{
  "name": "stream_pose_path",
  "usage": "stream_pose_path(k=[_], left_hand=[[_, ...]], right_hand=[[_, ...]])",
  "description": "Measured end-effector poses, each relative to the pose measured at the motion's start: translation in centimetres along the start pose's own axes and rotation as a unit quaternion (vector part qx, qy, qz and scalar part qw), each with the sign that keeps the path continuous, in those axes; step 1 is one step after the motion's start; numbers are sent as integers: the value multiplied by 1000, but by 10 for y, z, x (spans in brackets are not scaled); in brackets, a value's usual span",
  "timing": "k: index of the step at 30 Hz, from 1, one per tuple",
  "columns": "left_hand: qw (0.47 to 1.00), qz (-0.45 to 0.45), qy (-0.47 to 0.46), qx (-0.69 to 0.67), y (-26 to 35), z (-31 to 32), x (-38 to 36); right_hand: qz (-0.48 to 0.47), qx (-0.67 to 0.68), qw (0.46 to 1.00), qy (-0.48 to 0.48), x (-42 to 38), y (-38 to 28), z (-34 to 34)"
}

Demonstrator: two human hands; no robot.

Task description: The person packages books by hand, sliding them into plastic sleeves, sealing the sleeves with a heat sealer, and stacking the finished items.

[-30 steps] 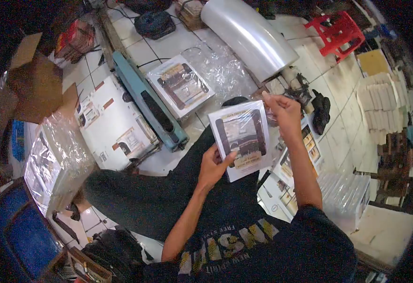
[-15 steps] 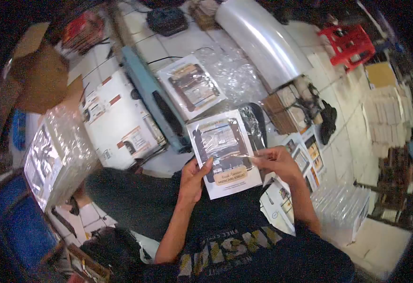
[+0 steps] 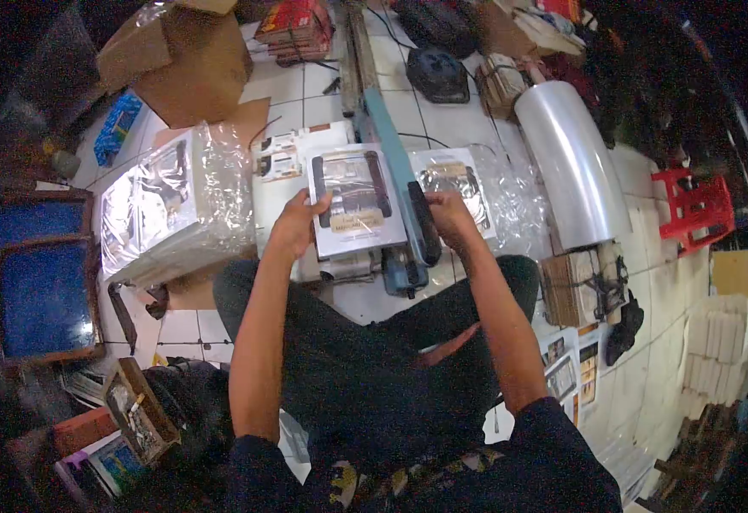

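My left hand [image 3: 300, 224] grips the left edge of a book [image 3: 364, 241] in clear plastic film, its thumb on the cover. The book lies against the left side of a long light-blue plastic sealer [image 3: 382, 128]. My right hand [image 3: 453, 219] is closed on the black handle [image 3: 424, 227] at the sealer's near end; part of its grip is hidden. Right of the sealer, another book [image 3: 481, 214] with a similar cover lies in loose clear film [image 3: 515, 192].
A tall stack of film-wrapped books [image 3: 164, 244] stands at left. White printed sheets or covers [image 3: 327, 135] lie behind the held book. A big roll of clear film [image 3: 575, 162], tied books [image 3: 575, 286] and a red stool [image 3: 690, 209] are at right. Cardboard boxes [image 3: 194, 68] stand behind.
The book has moved from in front of my chest to the sealer's left side. My right hand has let go of it and taken the sealer's handle. The view has turned left.
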State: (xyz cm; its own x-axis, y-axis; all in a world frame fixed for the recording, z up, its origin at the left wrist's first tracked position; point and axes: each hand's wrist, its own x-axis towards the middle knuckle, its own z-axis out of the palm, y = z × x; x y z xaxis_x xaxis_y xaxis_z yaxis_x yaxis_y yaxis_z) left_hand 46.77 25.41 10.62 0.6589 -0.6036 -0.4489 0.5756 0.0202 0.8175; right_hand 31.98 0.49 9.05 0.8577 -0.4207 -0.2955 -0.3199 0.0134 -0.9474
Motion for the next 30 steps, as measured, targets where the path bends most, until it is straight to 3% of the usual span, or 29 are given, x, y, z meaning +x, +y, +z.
stream_pose_path(k=[4,5,6,8,9,11,12,14,16,18,19,22,23,26,28,30], left_hand=[[998,17,-43,-30,-6,-18,31],[999,28,-20,-9,-13,-21,35],[1000,23,-15,-13,-9,-17,27],[995,11,10,103,10,-2,7],[996,30,6,89,5,-4,12],[996,47,6,69,-7,-10,22],[997,63,5,52,-10,-11,26],[998,52,14,43,-8,-9,27],[998,30,21,42,-3,-5,20],[994,18,22,102,8,1,11],[998,15,19,51,1,-2,18],[997,24,36,64,-8,-9,31],[997,19,39,66,-10,-12,31],[998,15,25,53,-6,-5,27],[993,-15,91,77,7,10,12],[990,-18,76,114,8,11,12]], right_hand=[[16,-148,988,51,33,-1,2],[-40,-200,978,38,41,5,-1],[-37,-142,989,15,36,5,-5],[-52,-124,991,-5,52,28,-16],[-50,-127,991,-6,41,14,-14],[-151,-241,956,75,-3,-51,-1],[-150,-241,956,75,-17,-70,6],[-48,-105,983,140,-42,-98,20],[-78,-184,968,152,-82,-125,46],[-89,-256,947,171,-92,-108,66],[-108,-329,920,182,-94,-98,70],[-132,-370,900,188,-89,-61,70],[-180,-399,875,208,-85,-46,70],[-213,-367,879,218,-82,-32,72],[-211,-337,893,213,-82,-32,72],[-211,-308,904,208,-80,-29,71]])
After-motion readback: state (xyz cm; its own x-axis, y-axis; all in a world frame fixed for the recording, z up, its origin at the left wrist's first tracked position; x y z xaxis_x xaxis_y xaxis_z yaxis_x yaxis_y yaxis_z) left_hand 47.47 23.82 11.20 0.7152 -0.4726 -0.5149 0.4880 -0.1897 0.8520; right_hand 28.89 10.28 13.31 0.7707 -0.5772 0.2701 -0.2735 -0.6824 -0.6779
